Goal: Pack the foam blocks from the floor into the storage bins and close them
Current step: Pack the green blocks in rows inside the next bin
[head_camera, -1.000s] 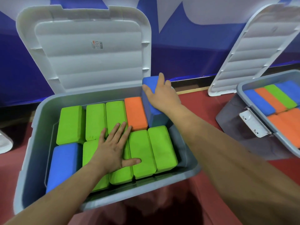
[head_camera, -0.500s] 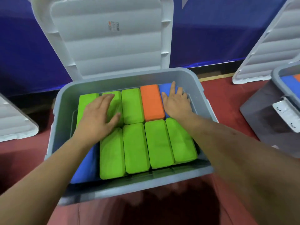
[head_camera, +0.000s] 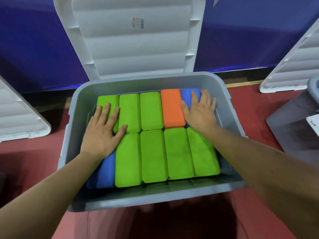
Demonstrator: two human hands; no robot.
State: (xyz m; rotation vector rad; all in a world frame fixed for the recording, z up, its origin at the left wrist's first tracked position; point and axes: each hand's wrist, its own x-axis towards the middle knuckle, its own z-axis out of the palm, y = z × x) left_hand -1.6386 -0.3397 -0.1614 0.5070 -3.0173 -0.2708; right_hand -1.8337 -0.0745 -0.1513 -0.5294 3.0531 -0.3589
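Note:
A grey storage bin [head_camera: 222, 94] stands on the red floor, its white lid [head_camera: 133, 49] propped open against the blue wall. Two rows of foam blocks fill it: several green blocks [head_camera: 151, 156], one orange block [head_camera: 172, 107], a blue block [head_camera: 189, 95] at the far right and another blue block [head_camera: 106, 171] at the near left. My left hand [head_camera: 101, 133] lies flat with fingers spread on the far-left green block [head_camera: 107, 100]. Flat on the far-right blue block presses my right hand [head_camera: 200, 112], its thumb against the orange block.
A second bin [head_camera: 296, 125] with a white latch stands at the right edge, its white lid [head_camera: 293, 66] leaning on the wall. Another white lid [head_camera: 19, 116] lies at the left. Bare red floor [head_camera: 155, 225] lies in front of the bin.
The right hand pushed the standing blue block down into the far-right slot. The left hand slid from the front green blocks to the far-left one. The view moved closer, centring the bin.

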